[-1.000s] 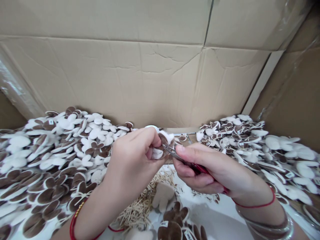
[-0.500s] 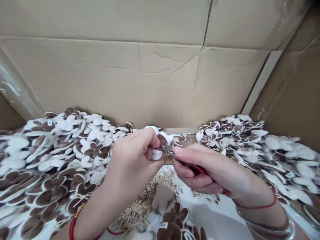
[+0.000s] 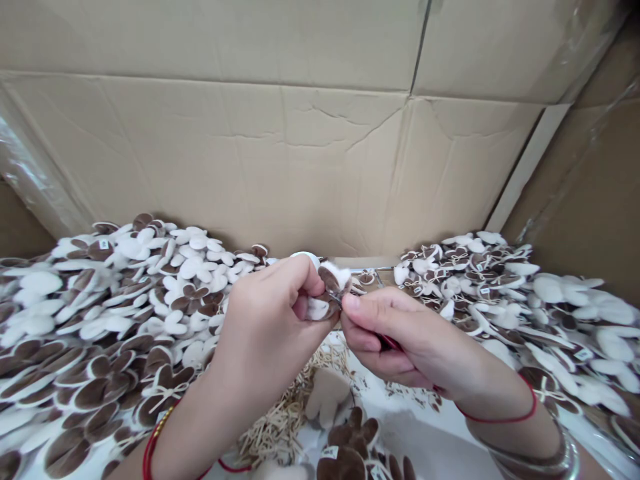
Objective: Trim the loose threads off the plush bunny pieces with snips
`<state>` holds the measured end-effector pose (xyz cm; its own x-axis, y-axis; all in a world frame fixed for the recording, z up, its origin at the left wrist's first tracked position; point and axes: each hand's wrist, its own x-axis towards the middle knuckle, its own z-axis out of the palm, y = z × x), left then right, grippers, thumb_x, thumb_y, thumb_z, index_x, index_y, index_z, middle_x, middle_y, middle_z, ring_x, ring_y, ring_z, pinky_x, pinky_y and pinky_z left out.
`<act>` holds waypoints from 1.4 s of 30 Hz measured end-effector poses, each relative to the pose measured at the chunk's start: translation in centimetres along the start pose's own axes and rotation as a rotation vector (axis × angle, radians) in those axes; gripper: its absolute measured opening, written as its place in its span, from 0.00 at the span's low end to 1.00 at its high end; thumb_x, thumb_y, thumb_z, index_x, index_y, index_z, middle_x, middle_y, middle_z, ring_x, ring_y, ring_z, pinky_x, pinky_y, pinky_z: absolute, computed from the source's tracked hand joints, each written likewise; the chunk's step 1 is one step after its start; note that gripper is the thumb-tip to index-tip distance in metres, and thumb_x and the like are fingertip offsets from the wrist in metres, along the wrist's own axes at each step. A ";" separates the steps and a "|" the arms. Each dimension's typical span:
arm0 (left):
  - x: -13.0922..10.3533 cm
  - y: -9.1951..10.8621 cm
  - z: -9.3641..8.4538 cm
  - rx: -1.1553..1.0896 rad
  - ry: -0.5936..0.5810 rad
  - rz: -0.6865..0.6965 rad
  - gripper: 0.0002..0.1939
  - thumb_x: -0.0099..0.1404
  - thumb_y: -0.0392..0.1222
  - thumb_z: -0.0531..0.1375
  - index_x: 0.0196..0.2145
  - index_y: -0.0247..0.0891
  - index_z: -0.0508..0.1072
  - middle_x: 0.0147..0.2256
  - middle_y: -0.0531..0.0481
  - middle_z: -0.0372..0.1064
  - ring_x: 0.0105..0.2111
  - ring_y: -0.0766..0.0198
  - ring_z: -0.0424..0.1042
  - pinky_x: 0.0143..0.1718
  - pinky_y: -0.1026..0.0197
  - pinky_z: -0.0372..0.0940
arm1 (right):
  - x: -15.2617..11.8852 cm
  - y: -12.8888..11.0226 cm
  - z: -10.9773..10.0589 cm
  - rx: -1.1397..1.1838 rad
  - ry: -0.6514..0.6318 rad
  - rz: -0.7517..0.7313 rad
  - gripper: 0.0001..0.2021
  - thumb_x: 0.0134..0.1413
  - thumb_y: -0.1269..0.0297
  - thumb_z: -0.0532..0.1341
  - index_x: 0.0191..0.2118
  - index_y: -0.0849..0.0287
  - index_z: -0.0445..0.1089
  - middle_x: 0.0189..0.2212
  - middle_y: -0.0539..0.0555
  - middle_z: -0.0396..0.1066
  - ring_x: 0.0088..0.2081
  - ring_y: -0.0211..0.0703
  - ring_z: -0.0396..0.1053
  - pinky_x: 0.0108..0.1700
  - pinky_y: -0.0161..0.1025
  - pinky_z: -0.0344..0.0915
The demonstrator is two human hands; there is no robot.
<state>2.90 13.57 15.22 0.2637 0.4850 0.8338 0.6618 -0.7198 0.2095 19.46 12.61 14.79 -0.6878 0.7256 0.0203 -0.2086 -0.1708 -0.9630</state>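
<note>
My left hand (image 3: 280, 293) pinches a small brown-and-white plush piece (image 3: 319, 308) with rounded, ear-like lobes. My right hand (image 3: 395, 333) grips a slim metal-tipped tool with a dark red handle (image 3: 390, 342). Its tip touches the plush piece between both hands, close to the left fingertips. Fingers cover most of the tool, so I cannot tell its exact kind. Below the hands lie a beige plush piece (image 3: 327, 397) and brown plush pieces (image 3: 350, 433), some with small white labels.
Brown-and-white plush pieces form a large heap (image 3: 110, 320) on the left. Another heap (image 3: 480, 287), many pieces tied with cream bows, fills the right. Loose cream bows or cord bits (image 3: 280, 420) lie on the white surface (image 3: 425, 440). Cardboard walls (image 3: 250, 160) enclose the back and sides.
The right hand has moved slightly left, closer to the left fingers, and its fingertips now cover more of the tool's metal end. The plush piece stays in the left hand.
</note>
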 end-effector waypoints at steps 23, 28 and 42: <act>0.1 0.4 -0.2 -0.092 -0.055 -0.041 0.13 0.45 0.24 0.58 0.18 0.37 0.58 0.15 0.65 0.49 0.15 0.77 0.49 0.15 0.72 0.44 | -0.2 0.2 -0.1 -0.067 -0.016 -0.052 0.25 0.60 0.45 0.56 0.20 0.58 0.56 0.10 0.37 0.44 0.12 0.24 0.36 0.12 0.26 0.36; 0.1 0.3 0.1 -0.228 -0.126 -0.117 0.11 0.48 0.26 0.57 0.18 0.37 0.59 0.16 0.64 0.48 0.16 0.76 0.49 0.15 0.72 0.44 | -0.4 0.0 -0.1 -0.111 0.014 -0.027 0.25 0.60 0.44 0.55 0.20 0.58 0.56 0.10 0.37 0.44 0.12 0.25 0.36 0.12 0.26 0.37; 0.1 0.4 0.4 -0.287 -0.121 -0.183 0.11 0.50 0.27 0.57 0.18 0.38 0.58 0.16 0.63 0.48 0.16 0.75 0.48 0.15 0.69 0.44 | 0.1 0.5 -0.7 -0.088 -0.006 -0.060 0.25 0.63 0.47 0.55 0.20 0.58 0.56 0.11 0.38 0.44 0.13 0.26 0.36 0.12 0.26 0.35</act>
<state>3.43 13.47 15.17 0.2521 0.6616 0.7062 0.4862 -0.7176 0.4986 19.79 13.03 14.13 -0.6804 0.7284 0.0801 -0.1878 -0.0676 -0.9799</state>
